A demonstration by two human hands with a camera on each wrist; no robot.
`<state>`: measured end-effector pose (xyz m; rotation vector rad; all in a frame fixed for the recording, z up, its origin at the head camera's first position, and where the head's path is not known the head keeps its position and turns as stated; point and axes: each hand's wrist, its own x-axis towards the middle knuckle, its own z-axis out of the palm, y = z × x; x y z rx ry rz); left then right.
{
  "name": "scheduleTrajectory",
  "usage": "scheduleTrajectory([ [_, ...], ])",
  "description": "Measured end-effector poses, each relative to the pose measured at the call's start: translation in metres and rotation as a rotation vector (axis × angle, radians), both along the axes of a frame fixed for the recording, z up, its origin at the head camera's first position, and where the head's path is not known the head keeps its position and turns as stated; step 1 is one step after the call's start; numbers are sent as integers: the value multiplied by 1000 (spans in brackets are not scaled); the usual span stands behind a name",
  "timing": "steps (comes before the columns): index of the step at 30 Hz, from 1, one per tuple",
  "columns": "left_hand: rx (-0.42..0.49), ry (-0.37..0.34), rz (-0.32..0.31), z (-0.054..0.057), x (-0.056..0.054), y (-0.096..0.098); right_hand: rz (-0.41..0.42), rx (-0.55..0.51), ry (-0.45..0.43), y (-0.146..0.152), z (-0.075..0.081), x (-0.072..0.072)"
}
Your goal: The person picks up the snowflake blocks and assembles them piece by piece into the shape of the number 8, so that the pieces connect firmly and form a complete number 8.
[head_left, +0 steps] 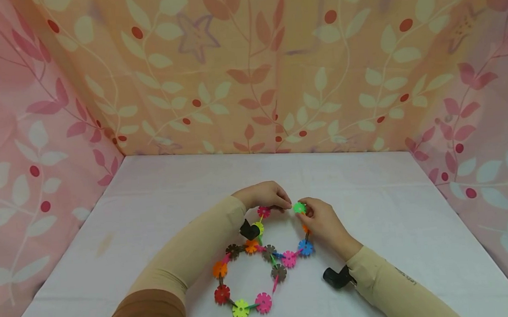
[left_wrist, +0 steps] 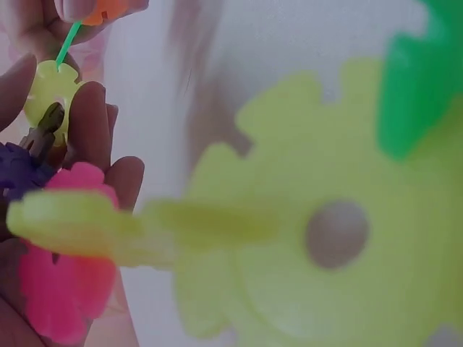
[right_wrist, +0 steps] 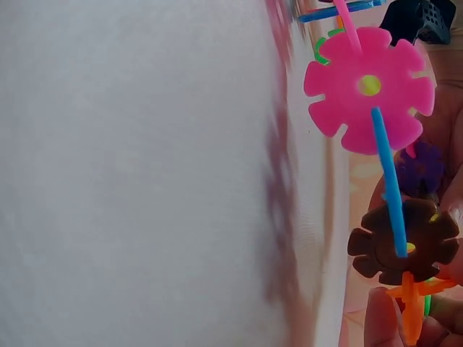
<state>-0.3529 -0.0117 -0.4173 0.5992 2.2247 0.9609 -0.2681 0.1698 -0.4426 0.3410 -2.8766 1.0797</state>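
Observation:
Snowflake-shaped plastic discs, slotted together, form two joined loops on the white table. At the far loop's top, my left hand (head_left: 266, 196) pinches a yellow disc (left_wrist: 45, 92), hidden from the head view. A purple disc (left_wrist: 20, 170) and a pink disc (left_wrist: 69, 282) run on from it by the palm. Facing it, my right hand (head_left: 327, 221) grips the chain's other end by an orange disc (left_wrist: 107, 10) and a green disc (head_left: 299, 208). In the left wrist view the green disc, edge-on, meets the yellow disc's rim. A brown disc (right_wrist: 387, 267) hangs beside the right fingers.
The near loop lies on the white cloth, with a red disc (head_left: 222, 294), a lime disc (head_left: 241, 310) and a pink disc (head_left: 263, 303) along its front. Black wrist cameras (head_left: 339, 277) sit at both cuffs. Patterned curtains (head_left: 249, 72) stand behind and at both sides.

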Motion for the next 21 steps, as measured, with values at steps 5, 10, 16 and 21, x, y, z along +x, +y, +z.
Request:
scheduleTrajectory([
  [5,20,-9,14,-2,0,1,-32,-10,-12,0,0,-1],
  [10,30,-5,40,-1,3,2,-35,-11,-12,0,-2,-2],
  [16,34,-6,73,2,8,3,-19,-7,10,0,-4,-2],
  [21,24,-9,85,1,11,3,-3,11,26,1,-5,-3],
])
